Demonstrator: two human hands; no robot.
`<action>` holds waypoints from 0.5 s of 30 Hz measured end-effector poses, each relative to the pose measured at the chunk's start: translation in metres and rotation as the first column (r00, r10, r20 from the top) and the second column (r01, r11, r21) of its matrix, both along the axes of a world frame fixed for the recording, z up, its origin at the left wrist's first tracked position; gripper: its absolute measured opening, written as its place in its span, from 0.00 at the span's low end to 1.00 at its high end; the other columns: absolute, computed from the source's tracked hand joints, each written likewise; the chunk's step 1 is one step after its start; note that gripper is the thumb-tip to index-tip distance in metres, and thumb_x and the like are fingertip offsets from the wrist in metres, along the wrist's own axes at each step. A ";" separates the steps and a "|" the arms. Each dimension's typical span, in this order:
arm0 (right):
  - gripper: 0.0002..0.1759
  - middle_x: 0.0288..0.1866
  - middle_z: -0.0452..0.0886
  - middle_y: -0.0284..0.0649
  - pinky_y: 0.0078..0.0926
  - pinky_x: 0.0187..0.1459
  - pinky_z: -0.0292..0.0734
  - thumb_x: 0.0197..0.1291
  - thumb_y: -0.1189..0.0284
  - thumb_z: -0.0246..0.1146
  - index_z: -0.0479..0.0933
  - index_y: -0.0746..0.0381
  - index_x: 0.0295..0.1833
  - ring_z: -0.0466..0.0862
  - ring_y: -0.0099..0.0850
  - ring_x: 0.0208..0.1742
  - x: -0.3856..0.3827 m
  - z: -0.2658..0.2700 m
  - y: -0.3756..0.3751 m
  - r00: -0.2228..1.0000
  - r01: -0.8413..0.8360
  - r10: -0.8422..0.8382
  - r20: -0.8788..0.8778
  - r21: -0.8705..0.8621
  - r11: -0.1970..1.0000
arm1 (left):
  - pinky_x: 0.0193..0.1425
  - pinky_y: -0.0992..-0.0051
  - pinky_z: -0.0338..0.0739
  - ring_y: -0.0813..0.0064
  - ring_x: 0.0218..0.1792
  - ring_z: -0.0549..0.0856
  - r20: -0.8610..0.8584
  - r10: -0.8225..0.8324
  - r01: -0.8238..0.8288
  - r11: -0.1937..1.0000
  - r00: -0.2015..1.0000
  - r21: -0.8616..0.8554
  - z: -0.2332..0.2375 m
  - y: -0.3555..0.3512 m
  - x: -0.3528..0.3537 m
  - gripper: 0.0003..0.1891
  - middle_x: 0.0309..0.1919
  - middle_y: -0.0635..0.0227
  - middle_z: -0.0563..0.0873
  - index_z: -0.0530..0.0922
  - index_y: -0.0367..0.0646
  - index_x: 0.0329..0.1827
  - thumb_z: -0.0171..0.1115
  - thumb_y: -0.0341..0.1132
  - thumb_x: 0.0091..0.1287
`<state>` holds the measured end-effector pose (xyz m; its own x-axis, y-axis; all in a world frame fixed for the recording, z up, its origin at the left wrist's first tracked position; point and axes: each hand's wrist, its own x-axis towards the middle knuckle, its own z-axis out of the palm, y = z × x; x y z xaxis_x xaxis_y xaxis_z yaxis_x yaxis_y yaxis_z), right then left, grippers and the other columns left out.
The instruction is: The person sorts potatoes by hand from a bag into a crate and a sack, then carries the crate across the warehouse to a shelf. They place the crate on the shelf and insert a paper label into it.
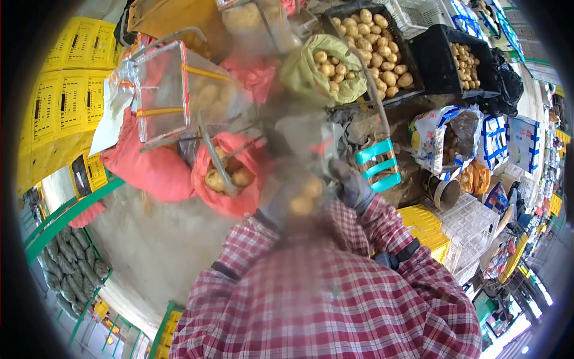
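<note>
A smear down the middle of the view blurs what lies between my hands. There, in front of my chest, are several potatoes (306, 196), with a pale see-through plastic bag (308, 137) just beyond them. My right hand (354, 186), in a dark grey glove, is closed at the bag's right edge and seems to grip it. My left hand (270, 210) is beside the potatoes on the left, its fingers lost in the blur. Close to it stands an open red sack (251, 197) with large potatoes inside. A turquoise slatted plastic piece (378, 165) lies right of my right hand.
A green sack (299, 66) and a black crate (412, 57) hold potatoes ahead. Left are a metal-framed clear bag (161, 90), a full red sack (143, 161) and yellow crates (66, 96). Right stand a white woven bag (424, 134), a bucket (445, 194) and a yellow crate (421, 227).
</note>
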<state>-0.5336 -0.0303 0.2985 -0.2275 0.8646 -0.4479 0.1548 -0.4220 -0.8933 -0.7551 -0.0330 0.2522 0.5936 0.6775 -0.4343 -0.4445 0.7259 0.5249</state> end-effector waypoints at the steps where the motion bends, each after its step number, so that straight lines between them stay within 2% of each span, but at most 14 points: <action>1: 0.24 0.52 0.78 0.39 0.30 0.54 0.78 0.68 0.61 0.58 0.70 0.67 0.61 0.80 0.28 0.54 0.003 0.005 0.009 0.998 0.036 -0.041 -0.057 -0.085 0.996 | 0.43 0.75 0.81 0.70 0.40 0.84 0.057 -0.060 0.060 0.998 0.997 -0.009 0.018 0.016 0.000 0.31 0.42 0.59 0.83 0.76 0.33 0.53 0.57 0.58 0.67; 2: 0.24 0.54 0.77 0.40 0.29 0.55 0.77 0.69 0.62 0.56 0.69 0.66 0.63 0.79 0.29 0.55 0.007 0.008 0.013 0.993 0.052 -0.061 -0.101 -0.086 0.995 | 0.40 0.75 0.81 0.70 0.40 0.84 0.111 -0.121 0.123 0.992 0.986 -0.013 0.036 0.031 0.000 0.32 0.42 0.58 0.83 0.76 0.34 0.54 0.56 0.60 0.67; 3: 0.25 0.57 0.77 0.41 0.28 0.56 0.77 0.70 0.62 0.54 0.68 0.65 0.66 0.79 0.30 0.56 0.011 0.005 0.017 0.995 0.038 -0.036 -0.096 0.022 0.999 | 0.38 0.75 0.81 0.69 0.39 0.84 0.163 -0.182 0.186 0.982 0.970 -0.013 0.054 0.047 0.000 0.34 0.42 0.58 0.83 0.76 0.34 0.54 0.54 0.62 0.68; 4: 0.25 0.60 0.76 0.42 0.27 0.58 0.76 0.71 0.62 0.52 0.66 0.64 0.68 0.78 0.30 0.57 0.017 0.001 0.018 0.997 0.025 -0.016 -0.071 0.124 0.992 | 0.38 0.74 0.81 0.69 0.40 0.84 0.104 -0.089 0.095 0.994 0.991 -0.046 0.066 0.046 -0.002 0.33 0.43 0.58 0.83 0.75 0.34 0.56 0.56 0.61 0.67; 5: 0.25 0.62 0.75 0.43 0.26 0.61 0.74 0.71 0.65 0.51 0.65 0.63 0.70 0.77 0.30 0.60 0.027 -0.009 0.017 0.957 -0.149 0.074 0.281 0.259 0.954 | 0.39 0.74 0.81 0.69 0.43 0.84 0.067 -0.023 0.032 0.991 0.997 -0.133 0.069 0.043 -0.005 0.33 0.46 0.59 0.82 0.73 0.35 0.59 0.61 0.58 0.65; 6: 0.24 0.63 0.75 0.43 0.26 0.61 0.73 0.71 0.66 0.51 0.65 0.62 0.70 0.76 0.31 0.61 0.029 -0.026 0.013 0.975 -0.146 0.076 0.210 0.340 0.929 | 0.40 0.74 0.82 0.70 0.45 0.83 0.026 0.045 -0.038 0.976 0.999 -0.213 0.073 0.041 -0.008 0.34 0.50 0.59 0.81 0.71 0.36 0.62 0.65 0.54 0.63; 7: 0.24 0.63 0.74 0.43 0.25 0.62 0.72 0.71 0.67 0.50 0.66 0.61 0.70 0.75 0.31 0.62 0.028 -0.048 0.006 0.987 -0.136 0.085 0.138 0.416 0.899 | 0.42 0.74 0.81 0.71 0.44 0.83 0.068 0.052 -0.040 0.985 0.996 -0.170 0.079 0.045 -0.006 0.28 0.48 0.61 0.81 0.72 0.37 0.60 0.64 0.49 0.65; 9: 0.21 0.63 0.75 0.42 0.24 0.62 0.71 0.72 0.67 0.49 0.68 0.62 0.67 0.75 0.31 0.62 0.021 -0.043 0.013 0.986 -0.167 0.143 0.091 0.377 0.911 | 0.45 0.74 0.79 0.74 0.43 0.82 0.086 0.002 0.000 1.000 0.996 -0.021 0.090 0.060 -0.003 0.20 0.46 0.65 0.81 0.73 0.39 0.58 0.62 0.41 0.68; 10: 0.20 0.62 0.75 0.41 0.23 0.62 0.71 0.73 0.66 0.48 0.69 0.63 0.64 0.75 0.30 0.62 0.015 -0.036 0.019 0.975 -0.213 0.189 0.113 0.257 0.943 | 0.47 0.74 0.79 0.74 0.43 0.82 0.055 -0.045 0.040 0.996 0.997 0.082 0.092 0.066 -0.003 0.17 0.46 0.65 0.82 0.74 0.39 0.57 0.62 0.38 0.69; 11: 0.19 0.61 0.76 0.40 0.22 0.62 0.71 0.74 0.64 0.47 0.70 0.64 0.61 0.76 0.29 0.61 0.007 -0.018 0.031 0.963 -0.254 0.237 0.129 0.135 0.958 | 0.48 0.73 0.79 0.73 0.44 0.82 -0.058 -0.134 0.144 0.962 0.989 0.231 0.090 0.071 -0.001 0.17 0.46 0.65 0.82 0.74 0.39 0.56 0.62 0.39 0.70; 12: 0.18 0.58 0.76 0.39 0.22 0.59 0.71 0.74 0.64 0.48 0.71 0.64 0.59 0.76 0.28 0.58 0.002 -0.016 0.035 0.988 -0.130 0.124 -0.087 -0.073 0.989 | 0.49 0.72 0.79 0.72 0.45 0.82 -0.181 -0.203 0.257 0.897 0.962 0.360 0.090 0.074 0.000 0.17 0.46 0.65 0.82 0.75 0.38 0.56 0.61 0.39 0.70; 13: 0.17 0.55 0.77 0.38 0.23 0.56 0.72 0.74 0.63 0.48 0.72 0.64 0.56 0.76 0.28 0.55 -0.003 -0.015 0.038 0.966 -0.004 -0.073 -0.247 -0.295 0.955 | 0.49 0.72 0.79 0.72 0.45 0.82 -0.288 -0.269 0.364 0.859 0.919 0.360 0.089 0.074 0.001 0.17 0.47 0.65 0.83 0.76 0.38 0.55 0.61 0.39 0.70; 14: 0.15 0.50 0.78 0.37 0.25 0.51 0.74 0.72 0.63 0.50 0.73 0.62 0.54 0.77 0.27 0.50 -0.005 -0.023 0.038 0.739 0.131 -0.504 -0.447 -0.638 0.759 | 0.50 0.72 0.79 0.73 0.46 0.82 -0.391 -0.327 0.467 0.813 0.860 0.349 0.087 0.075 0.003 0.16 0.47 0.65 0.83 0.76 0.37 0.54 0.60 0.39 0.71; 15: 0.14 0.49 0.78 0.36 0.25 0.49 0.75 0.72 0.64 0.51 0.73 0.61 0.53 0.78 0.27 0.48 0.000 -0.035 0.035 0.693 0.199 -0.586 -0.420 -0.670 0.715 | 0.51 0.72 0.78 0.73 0.47 0.83 -0.488 -0.376 0.564 0.759 0.787 0.325 0.083 0.075 0.004 0.16 0.48 0.65 0.83 0.77 0.37 0.53 0.60 0.39 0.71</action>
<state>-0.5333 0.0048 0.2637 -0.2962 0.5813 -0.7578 -0.5962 -0.7324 -0.3288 -0.7516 0.0416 0.3348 0.7418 0.5217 -0.4214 0.1901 0.4391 0.8781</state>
